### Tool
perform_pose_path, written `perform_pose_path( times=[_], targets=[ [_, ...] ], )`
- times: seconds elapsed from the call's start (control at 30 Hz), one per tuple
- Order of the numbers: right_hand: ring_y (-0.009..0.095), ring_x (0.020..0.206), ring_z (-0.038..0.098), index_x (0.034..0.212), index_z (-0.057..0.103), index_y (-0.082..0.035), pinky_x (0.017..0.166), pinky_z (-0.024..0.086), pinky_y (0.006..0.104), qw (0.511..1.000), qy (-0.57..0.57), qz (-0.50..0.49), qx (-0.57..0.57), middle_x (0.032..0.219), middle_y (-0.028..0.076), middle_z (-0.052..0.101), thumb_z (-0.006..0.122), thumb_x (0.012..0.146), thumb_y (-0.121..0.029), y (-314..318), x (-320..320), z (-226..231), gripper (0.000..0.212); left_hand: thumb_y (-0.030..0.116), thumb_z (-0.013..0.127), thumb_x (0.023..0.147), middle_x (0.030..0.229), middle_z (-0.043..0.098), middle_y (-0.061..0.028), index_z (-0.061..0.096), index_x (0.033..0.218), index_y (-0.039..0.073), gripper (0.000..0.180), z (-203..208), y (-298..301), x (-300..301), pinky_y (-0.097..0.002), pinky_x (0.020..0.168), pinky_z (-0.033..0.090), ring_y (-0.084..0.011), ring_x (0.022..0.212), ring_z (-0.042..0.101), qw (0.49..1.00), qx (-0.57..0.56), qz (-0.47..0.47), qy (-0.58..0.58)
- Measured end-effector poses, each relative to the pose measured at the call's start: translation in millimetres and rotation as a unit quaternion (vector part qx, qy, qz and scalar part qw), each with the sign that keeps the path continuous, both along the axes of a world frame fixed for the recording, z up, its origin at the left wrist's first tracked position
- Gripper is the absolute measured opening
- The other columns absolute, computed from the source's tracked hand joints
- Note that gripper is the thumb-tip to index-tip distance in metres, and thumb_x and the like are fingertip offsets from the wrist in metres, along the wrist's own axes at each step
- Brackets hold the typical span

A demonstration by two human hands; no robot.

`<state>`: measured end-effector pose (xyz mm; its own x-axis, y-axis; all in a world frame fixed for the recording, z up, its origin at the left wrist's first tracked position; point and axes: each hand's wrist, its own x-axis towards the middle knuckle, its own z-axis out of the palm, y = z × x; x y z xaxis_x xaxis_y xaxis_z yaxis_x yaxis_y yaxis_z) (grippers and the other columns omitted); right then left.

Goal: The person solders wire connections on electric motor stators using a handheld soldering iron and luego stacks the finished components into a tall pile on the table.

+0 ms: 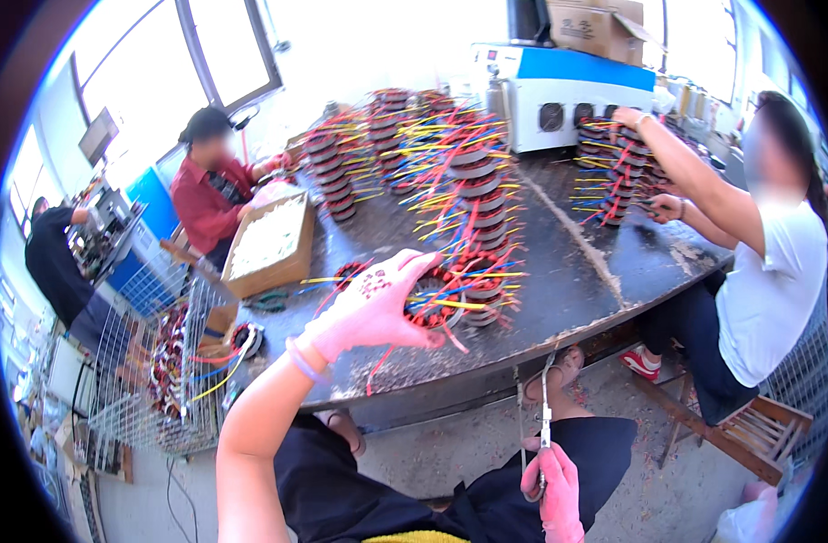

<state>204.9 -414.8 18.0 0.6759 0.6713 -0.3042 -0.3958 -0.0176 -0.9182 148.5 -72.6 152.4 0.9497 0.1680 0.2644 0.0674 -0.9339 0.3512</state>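
Note:
My left hand (pixel 373 303), in a pink glove, reaches over the near edge of the table. Its fingers and thumb curve around a wound motor stator (pixel 429 312) with red, blue and yellow leads; the palm hides part of it. Close beside it on the right rises a tall stack of similar stators (pixel 479 213), grey rings with wires sticking out. Low over my lap, my gloved right hand (pixel 559 493) is closed round a slim silver tool (pixel 546 425) with a thin shaft pointing up. What kind of tool it is, I cannot tell.
More stator stacks (pixel 331 176) stand on the dark table (pixel 559 271). Left are a cardboard box (pixel 274 237) of white pieces, pliers (pixel 267 301) and a wire basket (pixel 174 362) of stators. A person (pixel 767 262) works at the right, another (pixel 210 195) at the far left.

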Motion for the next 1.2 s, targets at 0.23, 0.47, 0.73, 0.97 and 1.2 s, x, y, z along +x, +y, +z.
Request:
perform_pose_path(
  times=[0.23,0.47,0.73,0.97,1.2],
  targets=[
    [0.003,0.057,0.045,0.127,0.060,-0.001,0.051,0.032,0.0187,0.984,0.058,0.168,-0.030,0.068,-0.003,0.056,0.052,0.104,-0.028,29,-31,-1,0.036,0.046,0.088,0.062,0.130,0.055,-0.0187,0.049,0.141,0.001,0.099,-91,49,-135,-0.0402,0.102,0.046,-0.0359,0.120,0.056,0.987,-0.009,0.142,0.073],
    [0.003,0.055,0.040,0.125,0.063,-0.002,0.050,0.028,0.0195,0.973,0.045,0.210,-0.087,0.064,-0.006,0.051,0.049,0.104,-0.032,78,-62,1,0.039,0.038,0.085,0.061,0.126,0.055,-0.0203,0.051,0.137,0.003,0.090,-147,69,-155,-0.0424,0.100,0.048,-0.0386,0.116,0.057,0.982,0.006,0.180,0.051],
    [0.001,0.058,0.037,0.125,0.062,-0.004,0.051,0.026,0.0181,0.969,0.062,0.208,-0.120,0.068,-0.007,0.049,0.051,0.105,-0.031,90,-66,-14,0.036,0.059,0.083,0.066,0.144,0.042,-0.0292,0.043,0.143,-0.005,0.107,-155,66,-150,-0.0460,0.112,0.036,-0.0442,0.133,0.044,0.982,-0.056,0.174,0.037],
    [0.002,0.056,0.036,0.124,0.063,-0.003,0.049,0.025,0.0190,0.958,0.061,0.234,-0.152,0.065,-0.007,0.047,0.050,0.105,-0.032,97,-69,-12,0.036,0.063,0.081,0.064,0.137,0.046,-0.0260,0.044,0.141,-0.006,0.110,-160,60,-144,-0.0472,0.110,0.037,-0.0416,0.129,0.045,0.979,0.005,0.198,0.038],
    [0.003,0.057,0.038,0.124,0.062,-0.001,0.052,0.028,0.0201,0.957,0.063,0.239,-0.151,0.065,-0.006,0.047,0.051,0.105,-0.030,99,-75,-8,0.037,0.061,0.083,0.063,0.143,0.043,-0.0278,0.042,0.144,-0.005,0.112,-153,60,-141,-0.0458,0.113,0.035,-0.0416,0.134,0.042,0.976,-0.013,0.206,0.065]
  ],
)
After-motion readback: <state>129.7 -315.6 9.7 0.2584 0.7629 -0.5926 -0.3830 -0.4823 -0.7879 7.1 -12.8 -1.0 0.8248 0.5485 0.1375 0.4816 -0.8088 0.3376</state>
